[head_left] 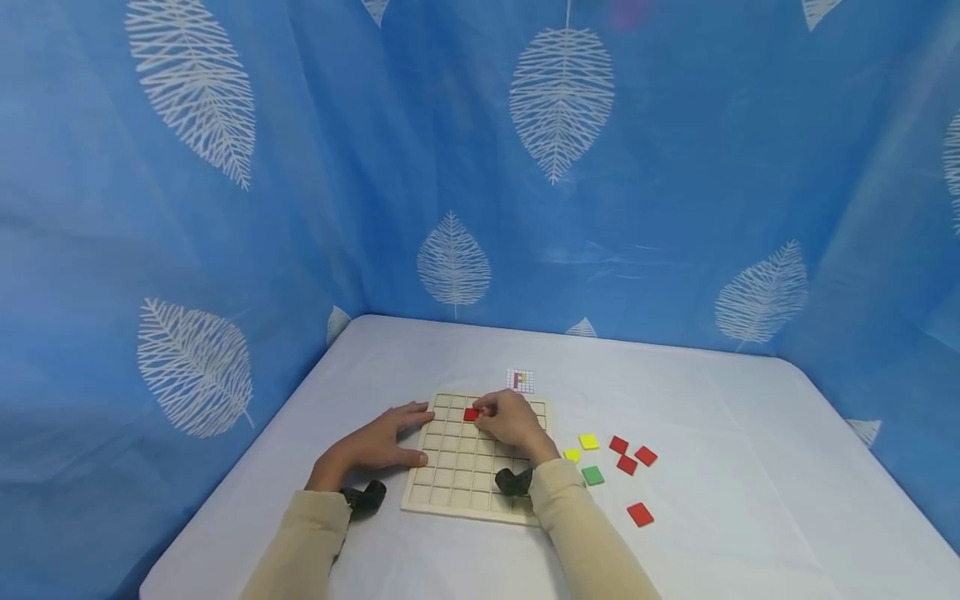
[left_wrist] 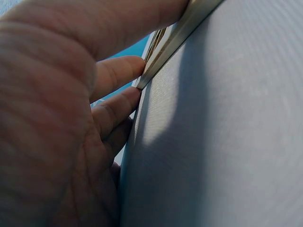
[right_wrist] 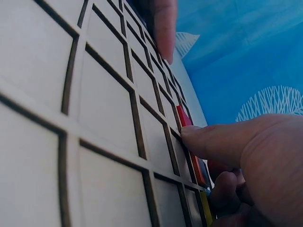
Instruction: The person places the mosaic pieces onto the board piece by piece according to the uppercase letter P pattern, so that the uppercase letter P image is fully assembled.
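A pale square grid board (head_left: 442, 479) lies flat on the table. My left hand (head_left: 386, 437) rests at its left side, fingers spread and fairly straight, with thumb and fingertips right at the board's edge (left_wrist: 163, 54). My right hand (head_left: 510, 417) reaches over the upper part of the board. Its thumb (right_wrist: 208, 139) and curled fingers pinch a red square tile (head_left: 471, 414) at a cell near the far edge. In the right wrist view the thumb lies on the red tile (right_wrist: 183, 115), with more red below it and a yellow tile (right_wrist: 206, 208) beside the fingers.
A small printed grid card (head_left: 520, 381) lies beyond the board. Right of the board are yellow tiles (head_left: 588, 442), a green tile (head_left: 593, 476) and several loose red tiles (head_left: 627, 464). Blue leaf-patterned cloth (head_left: 637, 233) hangs behind and beside the white table (head_left: 720, 500).
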### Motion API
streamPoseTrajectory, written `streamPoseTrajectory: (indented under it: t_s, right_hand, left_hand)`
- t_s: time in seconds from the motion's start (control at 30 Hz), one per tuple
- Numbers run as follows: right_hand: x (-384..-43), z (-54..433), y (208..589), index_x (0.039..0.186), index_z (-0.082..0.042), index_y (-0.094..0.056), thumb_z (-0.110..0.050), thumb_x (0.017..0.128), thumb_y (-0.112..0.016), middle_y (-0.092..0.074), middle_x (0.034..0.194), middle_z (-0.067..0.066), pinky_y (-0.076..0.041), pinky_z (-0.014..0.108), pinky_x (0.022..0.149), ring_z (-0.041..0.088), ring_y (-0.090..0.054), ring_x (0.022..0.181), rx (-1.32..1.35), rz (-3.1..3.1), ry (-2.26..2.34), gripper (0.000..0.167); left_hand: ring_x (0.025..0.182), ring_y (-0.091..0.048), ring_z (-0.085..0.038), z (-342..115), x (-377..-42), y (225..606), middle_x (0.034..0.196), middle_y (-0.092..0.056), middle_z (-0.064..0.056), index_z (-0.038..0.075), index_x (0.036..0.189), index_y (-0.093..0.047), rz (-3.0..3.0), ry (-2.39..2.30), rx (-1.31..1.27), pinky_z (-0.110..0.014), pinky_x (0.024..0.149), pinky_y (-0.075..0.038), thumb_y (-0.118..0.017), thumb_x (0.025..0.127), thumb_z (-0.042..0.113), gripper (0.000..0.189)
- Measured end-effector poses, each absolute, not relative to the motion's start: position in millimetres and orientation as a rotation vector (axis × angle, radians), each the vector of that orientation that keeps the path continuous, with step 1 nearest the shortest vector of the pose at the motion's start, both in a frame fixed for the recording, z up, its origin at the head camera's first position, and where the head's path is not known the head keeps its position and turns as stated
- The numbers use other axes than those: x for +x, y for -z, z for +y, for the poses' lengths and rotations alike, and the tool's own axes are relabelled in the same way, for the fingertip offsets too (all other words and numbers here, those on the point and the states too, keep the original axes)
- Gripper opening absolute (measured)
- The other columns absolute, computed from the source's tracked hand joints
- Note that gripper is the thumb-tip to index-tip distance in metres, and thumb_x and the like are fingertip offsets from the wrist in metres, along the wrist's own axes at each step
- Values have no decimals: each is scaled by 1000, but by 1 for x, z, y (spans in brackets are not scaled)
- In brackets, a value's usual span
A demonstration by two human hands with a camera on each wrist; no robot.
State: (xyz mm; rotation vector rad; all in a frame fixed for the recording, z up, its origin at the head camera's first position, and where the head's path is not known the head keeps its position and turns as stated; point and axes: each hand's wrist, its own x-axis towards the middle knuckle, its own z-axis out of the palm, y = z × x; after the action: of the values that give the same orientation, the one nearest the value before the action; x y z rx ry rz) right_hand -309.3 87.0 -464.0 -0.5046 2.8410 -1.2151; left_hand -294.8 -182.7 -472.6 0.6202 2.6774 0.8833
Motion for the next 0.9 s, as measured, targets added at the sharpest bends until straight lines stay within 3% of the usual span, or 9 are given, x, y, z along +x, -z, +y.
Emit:
streamPoseTrajectory:
  t_s: [0.37,0.9]
  right_hand:
    - [-307,87,464,119,-8,-74,-13,94,-68,-64,87,0,-45,27,63,12,-51,69,-570,2815,1289,26]
    - [-300,112,446,124,-8,-70,-17,97,-67,-62,91,2,-44,28,60,14,-51,67,-595,2837,1304,29]
  left_hand:
    - [155,-17,-37,-186,-292,471,166,-28,-6,25,152,-45,2676,-879,598,-68,118,-22,-78,79,55,86]
    - [155,-17,-40,-181,-290,469,166,-29,-9,19,152,-46,2677,-902,629,-69,117,-22,-80,80,50,85]
